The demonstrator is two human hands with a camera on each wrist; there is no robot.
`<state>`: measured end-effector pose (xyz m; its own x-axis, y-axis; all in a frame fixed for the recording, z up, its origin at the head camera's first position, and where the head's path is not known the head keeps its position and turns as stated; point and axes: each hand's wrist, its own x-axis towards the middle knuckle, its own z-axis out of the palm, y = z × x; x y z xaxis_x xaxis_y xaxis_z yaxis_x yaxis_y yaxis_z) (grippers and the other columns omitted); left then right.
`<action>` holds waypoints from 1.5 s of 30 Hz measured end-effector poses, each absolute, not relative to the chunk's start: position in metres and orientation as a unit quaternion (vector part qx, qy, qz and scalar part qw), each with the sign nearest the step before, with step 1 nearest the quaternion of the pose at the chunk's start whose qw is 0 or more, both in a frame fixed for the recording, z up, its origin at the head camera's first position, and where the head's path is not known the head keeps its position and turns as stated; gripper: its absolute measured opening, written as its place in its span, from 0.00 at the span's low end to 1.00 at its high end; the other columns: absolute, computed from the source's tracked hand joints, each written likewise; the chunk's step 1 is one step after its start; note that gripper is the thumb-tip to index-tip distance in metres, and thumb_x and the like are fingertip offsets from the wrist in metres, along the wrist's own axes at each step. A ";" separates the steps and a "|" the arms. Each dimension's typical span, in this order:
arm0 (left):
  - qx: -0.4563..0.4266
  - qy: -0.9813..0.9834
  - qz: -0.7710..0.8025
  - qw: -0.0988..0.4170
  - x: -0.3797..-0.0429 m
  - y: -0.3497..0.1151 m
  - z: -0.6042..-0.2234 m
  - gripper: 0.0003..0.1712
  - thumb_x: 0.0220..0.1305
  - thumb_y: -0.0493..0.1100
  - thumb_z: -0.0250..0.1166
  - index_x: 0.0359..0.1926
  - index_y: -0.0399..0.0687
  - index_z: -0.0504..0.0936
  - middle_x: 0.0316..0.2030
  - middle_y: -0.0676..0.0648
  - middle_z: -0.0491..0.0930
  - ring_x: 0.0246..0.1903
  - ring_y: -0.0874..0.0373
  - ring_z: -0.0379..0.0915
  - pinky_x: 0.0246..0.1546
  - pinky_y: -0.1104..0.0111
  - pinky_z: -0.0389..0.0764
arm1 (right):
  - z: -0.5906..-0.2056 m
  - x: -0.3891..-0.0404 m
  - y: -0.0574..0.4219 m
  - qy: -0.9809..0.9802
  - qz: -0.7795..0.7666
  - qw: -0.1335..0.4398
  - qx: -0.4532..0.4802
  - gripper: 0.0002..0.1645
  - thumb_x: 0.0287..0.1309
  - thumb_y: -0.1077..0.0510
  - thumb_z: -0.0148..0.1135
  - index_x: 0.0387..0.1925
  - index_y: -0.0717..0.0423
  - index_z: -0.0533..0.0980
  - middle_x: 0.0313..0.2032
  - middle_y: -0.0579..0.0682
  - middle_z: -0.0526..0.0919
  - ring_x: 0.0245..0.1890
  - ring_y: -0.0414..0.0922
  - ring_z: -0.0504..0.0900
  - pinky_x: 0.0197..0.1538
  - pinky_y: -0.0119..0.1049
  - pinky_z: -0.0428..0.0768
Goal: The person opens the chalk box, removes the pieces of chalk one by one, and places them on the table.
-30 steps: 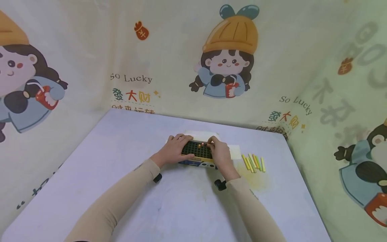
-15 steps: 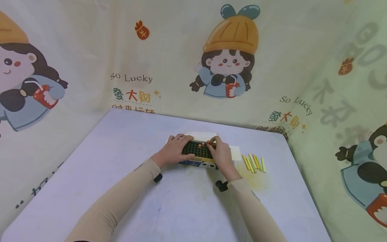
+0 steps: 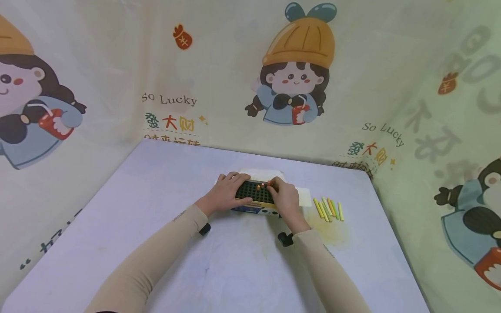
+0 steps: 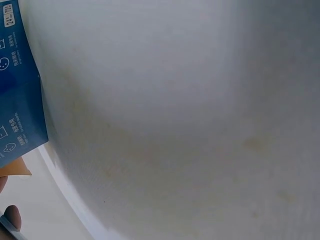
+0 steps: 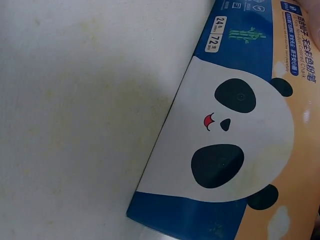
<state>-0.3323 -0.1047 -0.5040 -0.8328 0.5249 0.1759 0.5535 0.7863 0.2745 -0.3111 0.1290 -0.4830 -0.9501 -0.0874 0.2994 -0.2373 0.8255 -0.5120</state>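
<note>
A chalk box (image 3: pixel 252 209), blue and orange with a panda face, stands on the table in the head view; its black holed insert (image 3: pixel 249 191) faces up. My left hand (image 3: pixel 224 195) grips the box's left end, thumb along the near edge and fingers over the far side. At the right end, my right hand (image 3: pixel 286 198) pinches a reddish-orange chalk stick (image 3: pixel 268 183) over the far right holes; its lower part is hidden. An orange chalk (image 3: pixel 258 188) and a pink chalk (image 3: pixel 263 185) stick up from holes beside it. The right wrist view shows the panda front (image 5: pixel 250 135).
Several yellow, green and orange chalk sticks (image 3: pixel 328 210) lie on the table (image 3: pixel 235 269) right of the box. White box flaps (image 3: pixel 303 197) spread out behind and to the right. A printed cloth (image 3: pixel 219 78) hangs around the table.
My right hand has shifted slightly at the far right holes, its fingers drawing closer around the chalk there. The left hand keeps its place on the box.
</note>
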 end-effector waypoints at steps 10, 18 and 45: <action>-0.285 -0.944 -0.159 0.048 -0.331 -0.104 -0.504 0.50 0.67 0.77 0.57 0.80 0.56 0.61 0.74 0.48 0.67 0.73 0.46 0.59 0.63 0.43 0.64 | -0.486 -0.312 0.132 -0.946 0.272 0.141 0.102 0.10 0.76 0.52 0.59 0.50 0.52 0.78 0.20 0.49 0.80 0.12 0.40 0.69 0.18 0.33 0.65; -0.286 -0.944 -0.159 0.047 -0.331 -0.102 -0.506 0.50 0.66 0.78 0.56 0.79 0.57 0.61 0.74 0.48 0.67 0.73 0.47 0.60 0.63 0.44 0.64 | -0.484 -0.311 0.133 -0.936 0.319 0.128 0.074 0.10 0.81 0.53 0.51 0.53 0.53 0.74 0.28 0.51 0.87 0.22 0.43 0.83 0.21 0.33 0.73; -0.285 -0.946 -0.145 0.045 -0.332 -0.104 -0.505 0.52 0.67 0.79 0.53 0.81 0.58 0.58 0.76 0.47 0.64 0.75 0.47 0.58 0.64 0.43 0.63 | -0.456 -0.315 0.196 -0.743 0.654 0.129 -0.061 0.10 0.67 0.61 0.61 0.46 0.62 0.76 0.36 0.50 0.80 0.30 0.39 0.86 0.39 0.34 0.87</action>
<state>-0.3320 -0.1045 -0.5052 -0.8333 0.5264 0.1688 0.5528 0.7953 0.2488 -0.3148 0.1963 -0.4562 -0.9592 0.2593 0.1125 -0.0786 0.1373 -0.9874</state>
